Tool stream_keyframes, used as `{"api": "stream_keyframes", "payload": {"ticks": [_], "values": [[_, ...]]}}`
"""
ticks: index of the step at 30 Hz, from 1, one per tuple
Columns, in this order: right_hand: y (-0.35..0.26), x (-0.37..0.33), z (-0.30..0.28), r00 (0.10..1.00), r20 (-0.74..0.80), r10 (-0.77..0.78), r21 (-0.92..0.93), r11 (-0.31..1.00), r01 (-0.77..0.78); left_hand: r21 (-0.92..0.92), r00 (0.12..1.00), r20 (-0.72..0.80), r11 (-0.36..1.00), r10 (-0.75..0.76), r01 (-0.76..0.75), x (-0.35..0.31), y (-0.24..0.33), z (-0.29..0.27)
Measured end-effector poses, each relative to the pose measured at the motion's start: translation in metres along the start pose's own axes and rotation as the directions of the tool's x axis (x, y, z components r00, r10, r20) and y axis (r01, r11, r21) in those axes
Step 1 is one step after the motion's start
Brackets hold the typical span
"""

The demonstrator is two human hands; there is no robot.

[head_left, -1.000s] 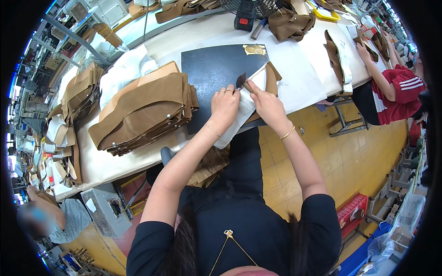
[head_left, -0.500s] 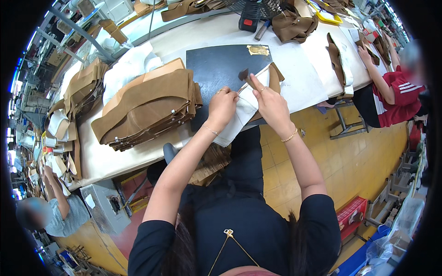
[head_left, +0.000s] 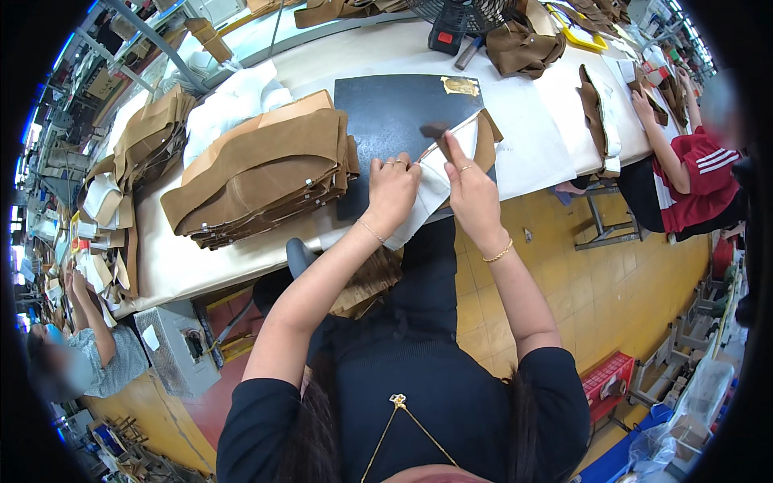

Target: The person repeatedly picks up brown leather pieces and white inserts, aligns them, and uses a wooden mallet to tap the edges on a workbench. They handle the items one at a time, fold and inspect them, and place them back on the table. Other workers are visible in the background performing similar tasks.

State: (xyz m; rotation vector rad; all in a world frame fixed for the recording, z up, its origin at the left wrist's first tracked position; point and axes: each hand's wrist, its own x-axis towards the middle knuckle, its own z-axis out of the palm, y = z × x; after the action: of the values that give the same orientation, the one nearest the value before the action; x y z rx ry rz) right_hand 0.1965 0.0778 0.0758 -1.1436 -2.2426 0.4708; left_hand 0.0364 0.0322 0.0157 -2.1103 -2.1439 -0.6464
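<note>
- Here, seen from above, a person's two bare hands work on one white-lined brown piece (head_left: 432,181), which lies slanted across the right part of a dark board (head_left: 378,105) on the tabletop (head_left: 201,270).
- The left hand (head_left: 392,195) has its fingers bent and pinched together on the piece's left edge.
- The right hand (head_left: 475,197) has its fingers closed around the handle of a dark-headed tool (head_left: 435,130), probably a hammer, forefinger stretched along it. The head is raised just beyond the left fingertips; whether it touches the edge is hard to tell.
- To do this well, the left fingers should probably hold the edge flat and sit clear of the head, while the right hand makes short, even strokes along the edge, with the board firm underneath.
- Counted on the tabletop: one board, bearing one tan patch (head_left: 460,85); one large stack of brown pieces (head_left: 258,169) left of the board, its layers too many to count; one white bundle (head_left: 233,105) behind that stack; one fan (head_left: 463,12) at the far side; one spare tool (head_left: 469,53) near it.
- Two other people show: one in a red top (head_left: 708,157) at right, one in a grey top (head_left: 121,366) at left.
</note>
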Motion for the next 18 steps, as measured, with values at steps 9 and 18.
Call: {"api": "stream_keyframes", "payload": {"ticks": [9, 18], "values": [[-0.008, 0.004, -0.007, 0.989, 0.143, -0.022, -0.067, 0.997, 0.032, -0.118, 0.988, 0.1, 0.985, -0.115, 0.127, -0.009, -0.001, -0.01], [-0.005, 0.002, -0.009, 0.936, 0.349, 0.037, -0.188, 0.982, 0.031, -0.248, 0.981, 0.051, 0.949, -0.188, 0.195, -0.017, -0.006, -0.013]]}}
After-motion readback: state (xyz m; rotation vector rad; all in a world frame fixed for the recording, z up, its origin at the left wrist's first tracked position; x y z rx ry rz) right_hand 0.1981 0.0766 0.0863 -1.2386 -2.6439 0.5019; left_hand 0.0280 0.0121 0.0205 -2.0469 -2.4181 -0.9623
